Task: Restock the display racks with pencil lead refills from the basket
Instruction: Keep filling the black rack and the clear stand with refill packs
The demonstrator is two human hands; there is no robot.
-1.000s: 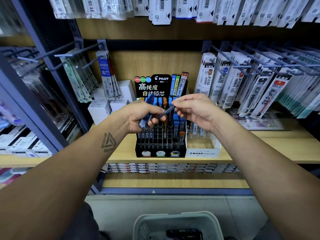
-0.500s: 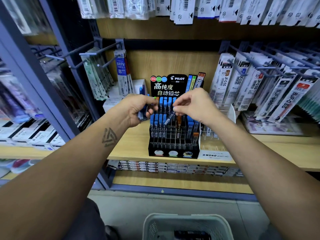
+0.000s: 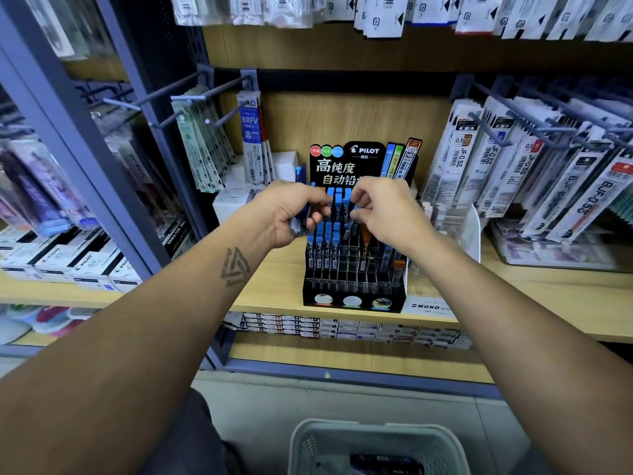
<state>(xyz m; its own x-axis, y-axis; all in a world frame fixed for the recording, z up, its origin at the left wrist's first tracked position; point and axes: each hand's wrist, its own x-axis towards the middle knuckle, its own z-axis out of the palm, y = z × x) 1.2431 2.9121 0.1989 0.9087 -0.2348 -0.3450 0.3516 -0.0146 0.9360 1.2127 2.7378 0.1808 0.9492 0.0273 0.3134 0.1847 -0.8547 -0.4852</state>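
A black Pilot display rack [image 3: 354,289] stands on the wooden shelf, with blue-capped and orange lead refill tubes in its slots. My left hand [image 3: 286,216] grips a bundle of blue-capped refill tubes [image 3: 301,221] just left of the rack. My right hand [image 3: 383,205] pinches one refill tube [image 3: 350,229] by its top and holds it over the rack's middle rows, its lower end at the slots. A white mesh basket [image 3: 373,440] sits on the floor below, with dark packs inside.
The wooden shelf [image 3: 513,296] also carries a clear Mono display box [image 3: 442,303] right of the rack. Pen refill packs hang on hooks left [image 3: 251,138] and right [image 3: 561,173]. White boxes [image 3: 236,197] stand behind my left hand. A blue shelf post [image 3: 68,149] rises at left.
My right hand has carried the single tube from my left hand down toward the rack's slots. The view has shifted left, so the rack sits further right.
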